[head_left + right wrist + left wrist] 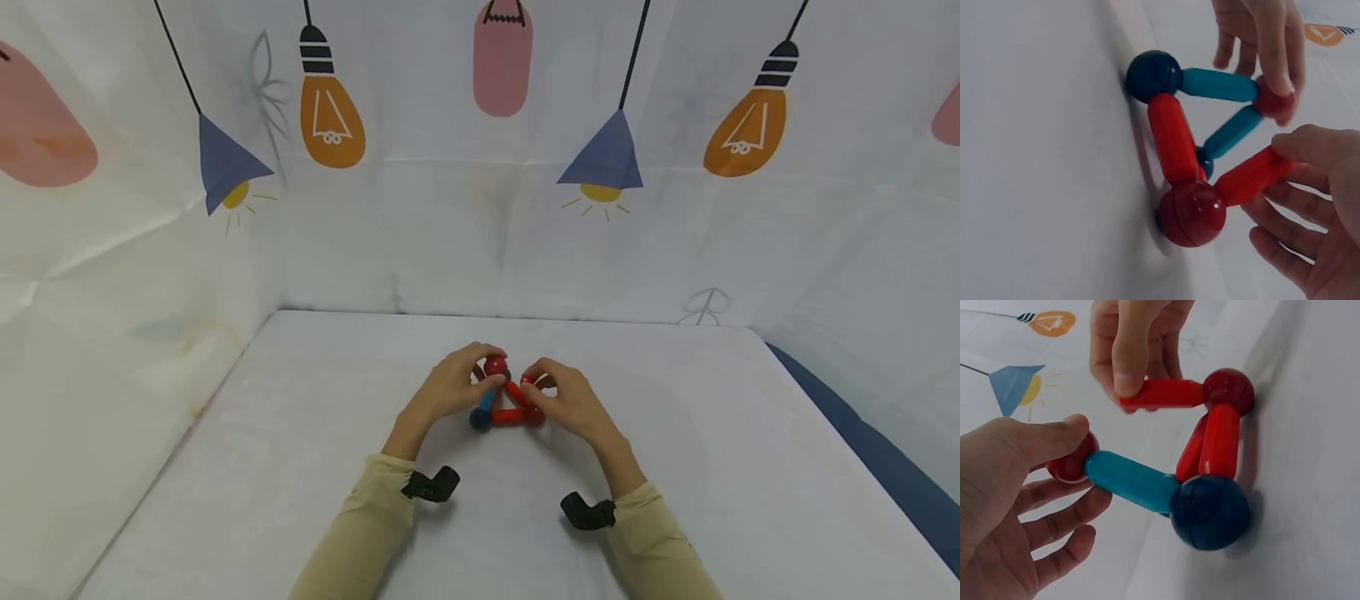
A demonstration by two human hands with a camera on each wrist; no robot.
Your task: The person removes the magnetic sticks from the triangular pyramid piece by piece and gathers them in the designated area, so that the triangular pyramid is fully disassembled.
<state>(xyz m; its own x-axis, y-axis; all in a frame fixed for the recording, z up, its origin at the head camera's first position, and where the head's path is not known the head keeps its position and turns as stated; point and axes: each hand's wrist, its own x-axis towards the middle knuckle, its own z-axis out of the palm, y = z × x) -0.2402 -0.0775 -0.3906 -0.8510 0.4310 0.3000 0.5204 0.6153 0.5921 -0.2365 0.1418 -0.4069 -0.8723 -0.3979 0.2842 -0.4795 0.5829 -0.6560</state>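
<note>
tabletop bears a ball-and-rod toy frame, left hand and right hand pinching parts: the right's red rod rises from the near-right ball, free end apart from, and right of, the left's raised red ball.

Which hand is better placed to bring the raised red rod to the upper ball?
Probably the right hand: it pinches the raised red rod near its free end. The left hand holds the upper red ball, joined to two blue rods, so it looks suited to steadying.
</note>
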